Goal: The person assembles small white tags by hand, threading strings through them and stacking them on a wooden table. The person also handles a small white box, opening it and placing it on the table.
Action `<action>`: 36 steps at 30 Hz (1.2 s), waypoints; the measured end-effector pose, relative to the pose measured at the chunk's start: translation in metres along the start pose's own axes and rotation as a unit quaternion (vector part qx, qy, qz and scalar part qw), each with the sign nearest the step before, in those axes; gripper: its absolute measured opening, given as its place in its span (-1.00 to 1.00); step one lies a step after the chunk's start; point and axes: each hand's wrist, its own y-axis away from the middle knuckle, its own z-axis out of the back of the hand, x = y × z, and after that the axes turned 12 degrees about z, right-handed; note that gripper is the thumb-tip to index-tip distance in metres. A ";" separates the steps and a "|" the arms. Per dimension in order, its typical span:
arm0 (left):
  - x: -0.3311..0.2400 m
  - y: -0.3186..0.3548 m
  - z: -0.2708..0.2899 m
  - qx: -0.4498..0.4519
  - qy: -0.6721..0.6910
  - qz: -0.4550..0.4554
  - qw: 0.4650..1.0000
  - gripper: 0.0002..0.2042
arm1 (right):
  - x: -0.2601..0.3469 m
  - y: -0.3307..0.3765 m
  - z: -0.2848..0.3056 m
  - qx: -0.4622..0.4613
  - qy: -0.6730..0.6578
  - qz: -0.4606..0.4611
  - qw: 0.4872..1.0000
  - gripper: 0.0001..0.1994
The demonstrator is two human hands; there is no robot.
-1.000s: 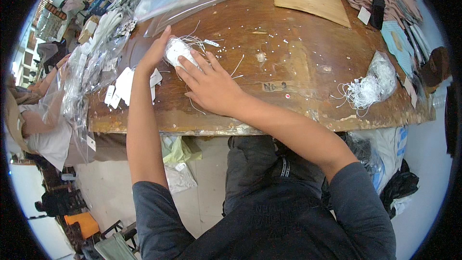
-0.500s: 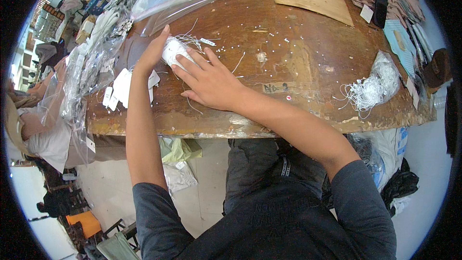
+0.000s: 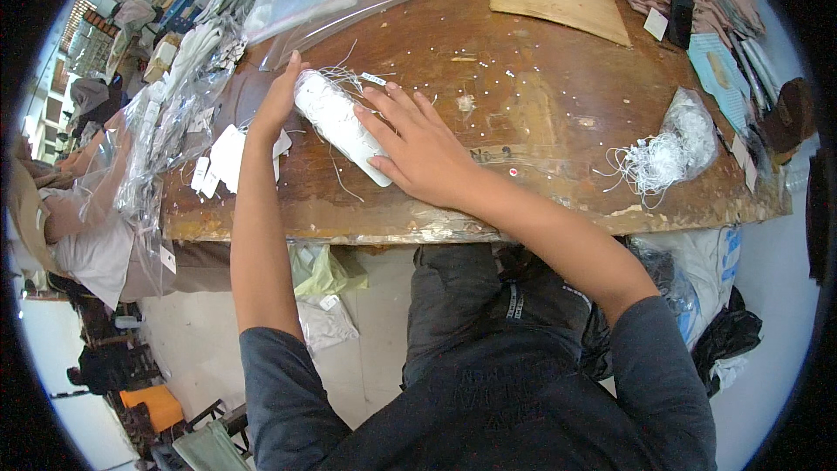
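Left hand (image 3: 279,98) and right hand (image 3: 423,146), unclenched, flank white bundle (image 3: 336,124) slanting lengthwise down rightward.

Tabletop (image 3: 567,61) scuffed wood; tag stack (image 3: 342,129) smooth, paper-like; clear sheet (image 3: 375,2) glossy plastic.

Tags (image 3: 339,128): white, card-like, overlapped into one long row on the table (image 3: 540,70). Row lies low over the left half, aslant: one end farther in and toward the left edge, the other nearer the front edge and farther right. Nearer end clear of the front edge; its last tag lies flat, showing a rounded corner. Individual tags hard to count; right flank partly covered.

Strings (image 3: 343,76): thin, white, loose, tangled at the farther end, splayed away from the front edge. One trails separately from the row's left side toward the front edge.
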 end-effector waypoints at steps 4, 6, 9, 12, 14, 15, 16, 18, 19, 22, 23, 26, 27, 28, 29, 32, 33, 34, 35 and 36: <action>-0.006 0.004 -0.005 0.008 -0.006 0.005 1.000 -0.15 | 0.007 0.009 -0.004 0.009 -0.006 0.021 1.000 -0.34; -0.010 0.007 -0.008 0.004 -0.014 0.006 1.000 -0.15 | 0.009 0.010 -0.009 0.033 0.015 0.033 0.999 -0.34; -0.015 0.010 -0.011 0.003 -0.024 0.004 1.000 -0.15 | 0.010 0.011 -0.014 0.045 0.002 0.024 0.999 -0.34; -0.016 0.013 -0.009 0.016 -0.040 0.006 0.999 -0.15 | 0.010 0.012 -0.016 0.044 -0.017 0.019 0.999 -0.35; -0.017 0.013 -0.008 0.035 -0.047 0.011 0.998 -0.15 | 0.011 0.013 -0.016 0.038 -0.017 0.021 0.999 -0.35; -0.017 0.013 -0.007 0.047 -0.046 0.020 0.998 -0.15 | 0.011 0.013 -0.016 0.036 -0.018 0.022 0.999 -0.35; -0.017 0.013 -0.008 0.052 -0.040 0.026 0.997 -0.15 | 0.011 0.013 -0.016 0.034 -0.012 0.024 0.999 -0.36; -0.017 0.013 -0.009 0.066 -0.026 0.031 0.997 -0.14 | 0.012 0.013 -0.016 0.035 0.000 0.025 0.999 -0.38; -0.017 0.014 -0.010 0.074 -0.016 0.031 0.997 -0.14 | 0.013 0.014 -0.015 0.034 0.007 0.026 0.999 -0.38; -0.017 0.014 -0.010 0.063 -0.052 0.031 0.996 -0.12 | 0.013 0.013 -0.015 0.040 0.021 0.026 0.999 -0.37; -0.017 0.013 -0.010 0.047 -0.073 0.030 0.996 -0.11 | 0.013 0.013 -0.015 0.039 0.020 0.025 0.999 -0.37; -0.013 0.014 -0.011 0.036 -0.064 0.026 0.997 -0.10 | 0.013 0.013 -0.014 0.035 0.006 0.027 0.999 -0.35; -0.012 0.015 -0.012 0.013 -0.014 0.032 0.999 -0.08 | 0.013 0.013 -0.014 0.031 -0.001 0.028 0.999 -0.35; -0.011 0.015 -0.013 -0.002 0.037 0.031 0.999 -0.06 | 0.013 0.012 -0.014 0.030 -0.002 0.026 0.999 -0.34; -0.010 0.016 -0.014 -0.019 0.083 0.039 0.996 -0.04 | 0.013 0.012 -0.013 0.027 -0.004 0.025 0.999 -0.33; 0.002 0.031 -0.025 -0.119 0.232 -0.019 0.965 -0.01 | 0.014 0.011 -0.012 0.011 -0.023 0.009 1.000 -0.31; 0.006 0.037 -0.031 -0.138 0.270 -0.027 0.952 -0.03 | 0.014 0.010 -0.011 0.003 -0.030 -0.001 1.000 -0.31; 0.011 0.043 -0.039 -0.161 0.310 -0.031 0.937 -0.05 | 0.013 0.010 -0.010 -0.007 -0.041 0.002 0.999 -0.30; 0.014 0.048 -0.046 -0.183 0.349 -0.033 0.919 -0.07 | 0.012 0.008 -0.009 -0.018 -0.051 0.002 0.999 -0.29; 0.017 0.051 -0.052 -0.164 0.370 -0.023 0.914 -0.08 | 0.012 0.006 -0.009 -0.018 -0.063 -0.002 0.998 -0.29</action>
